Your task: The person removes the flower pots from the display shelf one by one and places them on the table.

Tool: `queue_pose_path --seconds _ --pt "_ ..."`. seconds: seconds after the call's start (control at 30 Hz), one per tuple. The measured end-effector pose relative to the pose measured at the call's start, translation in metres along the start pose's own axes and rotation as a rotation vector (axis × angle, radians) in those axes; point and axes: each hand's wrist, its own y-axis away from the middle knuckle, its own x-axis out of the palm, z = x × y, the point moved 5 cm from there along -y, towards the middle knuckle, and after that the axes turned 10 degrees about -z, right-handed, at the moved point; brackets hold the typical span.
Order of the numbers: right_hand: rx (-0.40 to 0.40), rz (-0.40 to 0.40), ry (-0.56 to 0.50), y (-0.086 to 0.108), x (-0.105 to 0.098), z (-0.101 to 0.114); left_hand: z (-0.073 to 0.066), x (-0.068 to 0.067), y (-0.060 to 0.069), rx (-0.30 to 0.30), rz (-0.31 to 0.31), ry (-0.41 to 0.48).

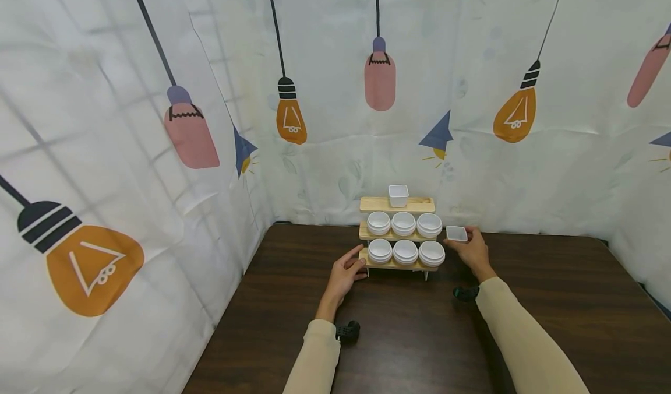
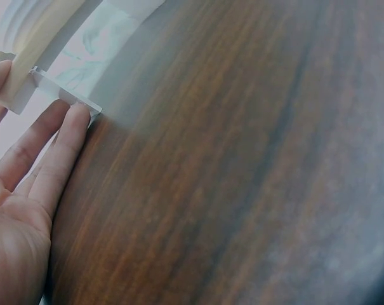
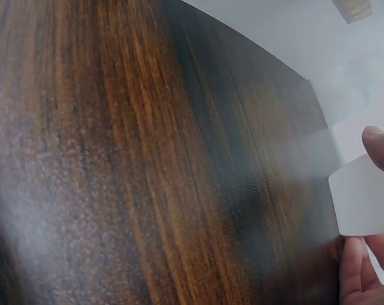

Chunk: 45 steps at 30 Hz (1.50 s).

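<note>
A three-tier wooden stand (image 1: 396, 205) with clear legs stands at the back of the table. White round bowls (image 1: 403, 223) line its middle and bottom tiers, and one white square bowl (image 1: 398, 196) sits on the top tier. My left hand (image 1: 342, 274) is at the stand's left end, its fairly straight fingers touching the wood and, in the left wrist view, a clear leg panel (image 2: 65, 92). To the right of the stand, my right hand (image 1: 474, 253) holds another white square bowl (image 1: 456, 234) between thumb and fingers; the right wrist view shows its side (image 3: 363, 200).
Under the stand is a dark brown wooden table (image 1: 403, 336). A pale curtain (image 1: 325, 166) printed with lamps hangs close behind the stand and along the left side. Each wrist carries a dark strapped device (image 1: 348, 331).
</note>
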Motion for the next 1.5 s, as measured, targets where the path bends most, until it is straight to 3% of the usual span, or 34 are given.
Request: queue_pose_path --seconds 1.5 --pt "0.013 0.007 0.016 -0.0011 0.0008 -0.0022 -0.0041 0.0009 0.0023 0.028 0.013 0.002"
